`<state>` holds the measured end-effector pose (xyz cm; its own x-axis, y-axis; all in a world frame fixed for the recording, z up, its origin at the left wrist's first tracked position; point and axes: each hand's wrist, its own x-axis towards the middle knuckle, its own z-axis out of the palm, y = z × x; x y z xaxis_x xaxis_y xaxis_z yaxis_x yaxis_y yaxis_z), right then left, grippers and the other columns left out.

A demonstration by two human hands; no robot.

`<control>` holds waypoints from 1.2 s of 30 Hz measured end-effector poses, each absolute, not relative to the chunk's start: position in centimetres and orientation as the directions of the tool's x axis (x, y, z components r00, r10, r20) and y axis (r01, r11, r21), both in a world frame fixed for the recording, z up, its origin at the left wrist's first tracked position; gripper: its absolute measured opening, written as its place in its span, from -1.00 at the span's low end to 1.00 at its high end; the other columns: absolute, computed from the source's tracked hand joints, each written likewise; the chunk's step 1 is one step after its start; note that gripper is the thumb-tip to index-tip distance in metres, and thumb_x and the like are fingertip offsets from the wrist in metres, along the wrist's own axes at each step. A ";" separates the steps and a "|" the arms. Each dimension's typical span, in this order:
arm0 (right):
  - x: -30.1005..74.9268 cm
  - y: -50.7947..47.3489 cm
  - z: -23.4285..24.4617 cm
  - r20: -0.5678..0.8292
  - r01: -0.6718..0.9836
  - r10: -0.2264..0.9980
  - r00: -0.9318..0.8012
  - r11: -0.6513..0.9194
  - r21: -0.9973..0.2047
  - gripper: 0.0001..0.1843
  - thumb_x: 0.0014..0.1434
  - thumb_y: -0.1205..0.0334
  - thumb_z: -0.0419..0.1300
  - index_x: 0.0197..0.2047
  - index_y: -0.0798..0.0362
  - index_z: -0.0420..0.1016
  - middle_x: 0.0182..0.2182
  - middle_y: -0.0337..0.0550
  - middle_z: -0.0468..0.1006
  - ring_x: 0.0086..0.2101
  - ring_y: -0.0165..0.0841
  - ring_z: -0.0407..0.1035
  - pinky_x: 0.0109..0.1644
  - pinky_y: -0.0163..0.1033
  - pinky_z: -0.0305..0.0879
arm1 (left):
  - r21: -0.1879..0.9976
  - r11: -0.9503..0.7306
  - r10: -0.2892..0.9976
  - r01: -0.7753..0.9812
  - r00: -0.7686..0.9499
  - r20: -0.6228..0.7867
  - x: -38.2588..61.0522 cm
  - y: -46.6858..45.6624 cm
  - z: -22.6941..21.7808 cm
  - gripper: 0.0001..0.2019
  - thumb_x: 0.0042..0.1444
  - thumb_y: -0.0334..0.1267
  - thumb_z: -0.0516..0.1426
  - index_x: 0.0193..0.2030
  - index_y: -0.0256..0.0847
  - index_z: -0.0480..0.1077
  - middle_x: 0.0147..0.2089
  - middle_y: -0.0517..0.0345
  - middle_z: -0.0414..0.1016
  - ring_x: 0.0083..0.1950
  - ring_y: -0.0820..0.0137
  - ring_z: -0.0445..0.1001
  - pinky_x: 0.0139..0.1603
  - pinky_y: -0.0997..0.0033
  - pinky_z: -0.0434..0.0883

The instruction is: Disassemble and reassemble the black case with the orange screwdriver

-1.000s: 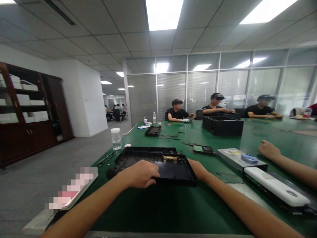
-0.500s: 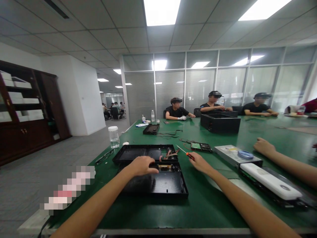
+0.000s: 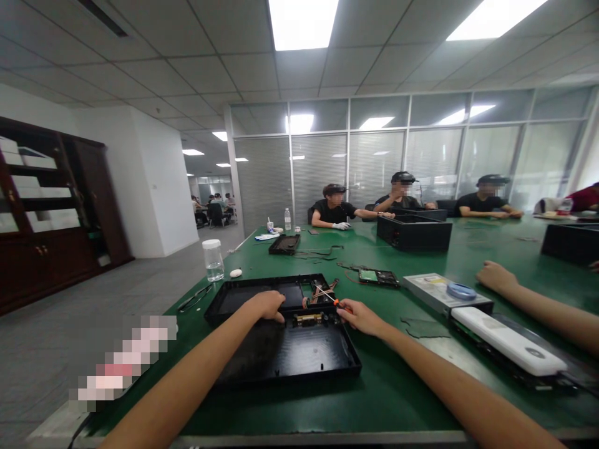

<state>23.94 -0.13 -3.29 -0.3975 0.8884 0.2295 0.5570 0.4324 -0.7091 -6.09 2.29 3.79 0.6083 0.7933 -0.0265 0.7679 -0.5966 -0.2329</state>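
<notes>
A black plastic case [image 3: 309, 355] lies opened on the table before me, its two shallow halves side by side. My left hand [image 3: 266, 305] grips the inner edge where the halves meet, thumb and fingers bent around it. In my right hand [image 3: 362, 316] is a screwdriver [image 3: 335, 302] with an orange and black handle. Its thin shaft points up and left over a bundle of wires [image 3: 322, 293] in the far half. Near my left thumb, a gold-coloured connector part [image 3: 309, 319] sits along the near half's back edge. The screwdriver's tip contact is too small to make out.
On the left stand a clear jar [image 3: 213, 260] and black-handled tweezers or pliers [image 3: 194, 299]. Beyond lies a circuit board piece [image 3: 378, 276]. To the right are a metal box [image 3: 433, 290], blue tape roll [image 3: 462, 291], white device [image 3: 510, 343] and another person's arm [image 3: 543, 299].
My right hand has brought the screwdriver left, over the case's wires. My left hand's fingers have closed on the case edge, and the case has shifted slightly. Across the table, a person reaches toward a black box.
</notes>
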 end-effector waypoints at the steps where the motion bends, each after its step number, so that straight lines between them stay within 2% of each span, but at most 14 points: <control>1: 23.8 -0.1 -3.3 0.232 0.551 0.890 -0.392 0.429 -0.716 -0.72 0.15 0.02 -0.03 -0.31 0.07 0.29 -0.52 -0.28 0.42 -0.65 -0.52 0.19 -0.57 -0.40 0.09 | -0.247 -0.624 0.759 0.742 0.650 0.035 -5.0 1.8 3.7 -0.52 -0.17 -0.01 0.22 -0.12 -0.23 0.34 -0.15 -0.02 0.38 -0.16 0.22 0.38 -0.24 0.38 0.33; 4: 23.7 -0.1 -3.1 0.304 0.559 0.891 -0.338 0.450 -0.696 -0.73 0.14 0.04 -0.02 -0.33 0.08 0.30 -0.55 -0.29 0.40 -0.61 -0.50 0.20 -0.54 -0.39 0.10 | -0.328 -0.769 0.513 0.549 0.836 0.197 -0.7 0.6 2.7 -0.60 -0.06 -0.11 0.17 -0.06 -0.19 0.30 -0.06 -0.01 0.31 -0.07 0.24 0.31 -0.14 0.35 0.29; 7: 24.1 -0.2 -2.7 0.390 0.596 0.872 -0.295 0.487 -0.638 -0.74 0.12 0.07 0.00 -0.35 0.09 0.34 -0.56 -0.28 0.39 -0.53 -0.45 0.24 -0.46 -0.37 0.12 | -0.441 -0.839 0.263 0.319 0.947 0.186 3.4 0.1 1.0 -0.80 0.03 -0.26 0.11 -0.17 -0.19 0.36 -0.12 0.03 0.32 -0.09 0.26 0.29 -0.16 0.34 0.29; 9: 24.6 -0.2 -2.5 0.410 0.623 0.862 -0.299 0.502 -0.600 -0.74 0.12 0.09 0.00 -0.36 0.09 0.37 -0.56 -0.28 0.39 -0.51 -0.43 0.25 -0.42 -0.36 0.13 | -0.496 -0.832 0.197 0.249 0.968 0.156 5.0 0.3 0.0 -0.90 0.07 -0.35 0.05 -0.33 -0.23 0.40 -0.24 0.03 0.34 -0.18 0.30 0.31 -0.24 0.35 0.29; 11: 25.1 -0.2 -2.5 0.407 0.644 0.860 -0.307 0.503 -0.577 -0.74 0.12 0.10 0.00 -0.36 0.09 0.39 -0.56 -0.28 0.39 -0.51 -0.43 0.25 -0.42 -0.35 0.12 | -0.528 -0.821 0.164 0.218 0.975 0.147 5.7 0.8 -0.7 -0.86 0.08 -0.38 0.03 -0.43 -0.26 0.39 -0.33 0.03 0.34 -0.25 0.32 0.31 -0.29 0.35 0.28; 14: 25.3 0.0 -2.6 0.397 0.659 0.864 -0.310 0.496 -0.565 -0.73 0.12 0.09 -0.01 -0.35 0.09 0.40 -0.58 -0.28 0.39 -0.53 -0.42 0.24 -0.43 -0.34 0.11 | -0.538 -0.821 0.119 0.192 0.979 0.167 5.3 1.2 -1.1 -0.83 0.10 -0.37 0.02 -0.45 -0.28 0.38 -0.35 0.02 0.34 -0.27 0.32 0.30 -0.33 0.36 0.27; 18: 25.1 0.1 -2.7 0.418 0.661 0.853 -0.313 0.511 -0.549 -0.72 0.12 0.08 -0.01 -0.37 0.08 0.40 -0.57 -0.28 0.40 -0.52 -0.42 0.25 -0.41 -0.34 0.12 | -0.475 -0.853 0.106 0.215 0.964 0.244 4.7 1.1 -1.1 -0.83 0.14 -0.38 -0.03 -0.34 -0.28 0.38 -0.31 0.04 0.37 -0.22 0.34 0.30 -0.27 0.37 0.27; 21: 25.2 0.1 -2.5 0.425 0.663 0.857 -0.292 0.501 -0.556 -0.72 0.11 0.08 -0.01 -0.38 0.08 0.40 -0.58 -0.29 0.40 -0.52 -0.42 0.26 -0.40 -0.34 0.12 | -0.356 -0.880 0.193 0.313 0.922 0.335 4.7 1.1 -1.1 -0.81 0.16 -0.39 -0.05 -0.25 -0.27 0.38 -0.27 0.06 0.40 -0.18 0.37 0.31 -0.14 0.39 0.26; 24: 25.4 0.2 -2.4 0.416 0.672 0.870 -0.264 0.475 -0.568 -0.71 0.10 0.07 -0.01 -0.37 0.08 0.41 -0.59 -0.28 0.41 -0.53 -0.41 0.27 -0.41 -0.33 0.12 | -0.272 -0.870 0.302 0.411 0.881 0.365 4.9 1.2 -1.4 -0.80 0.15 -0.37 -0.05 -0.31 -0.27 0.40 -0.30 0.05 0.41 -0.18 0.37 0.32 -0.09 0.38 0.26; 28: 25.4 0.4 -2.4 0.403 0.670 0.880 -0.253 0.459 -0.583 -0.69 0.09 0.06 -0.01 -0.36 0.10 0.43 -0.59 -0.26 0.43 -0.53 -0.39 0.28 -0.41 -0.32 0.15 | -0.179 -0.880 0.349 0.440 0.854 0.386 4.8 1.5 -1.8 -0.83 0.09 -0.37 0.00 -0.35 -0.26 0.41 -0.30 0.07 0.43 -0.18 0.37 0.33 -0.06 0.36 0.25; 32: 25.8 0.9 -2.5 0.420 0.648 0.870 -0.258 0.479 -0.593 -0.66 0.07 0.06 0.02 -0.22 0.09 0.45 -0.41 -0.15 0.48 -0.37 -0.31 0.33 -0.27 -0.26 0.20 | -0.112 -0.899 0.353 0.424 0.852 0.387 4.7 1.5 -1.7 -0.85 0.06 -0.39 0.03 -0.35 -0.26 0.43 -0.29 0.10 0.45 -0.16 0.38 0.34 -0.01 0.38 0.23; 34: 26.5 1.2 -2.5 0.416 0.644 0.876 -0.243 0.466 -0.607 -0.61 0.05 0.13 0.04 -0.07 0.08 0.37 -0.33 -0.14 0.46 -0.34 -0.33 0.32 -0.23 -0.25 0.21 | -0.094 -0.916 0.329 0.391 0.864 0.382 4.6 1.4 -1.5 -0.85 0.05 -0.40 0.03 -0.35 -0.26 0.44 -0.26 0.11 0.46 -0.13 0.39 0.33 0.01 0.41 0.22; 36: 27.5 1.5 -2.3 0.392 0.636 0.893 -0.223 0.438 -0.636 -0.55 0.01 0.19 0.06 0.01 0.10 0.26 -0.33 -0.16 0.42 -0.39 -0.39 0.30 -0.29 -0.29 0.22 | -0.075 -0.926 0.317 0.371 0.869 0.379 4.5 1.2 -1.3 -0.85 0.04 -0.41 0.03 -0.34 -0.26 0.43 -0.23 0.12 0.46 -0.12 0.40 0.32 0.02 0.43 0.21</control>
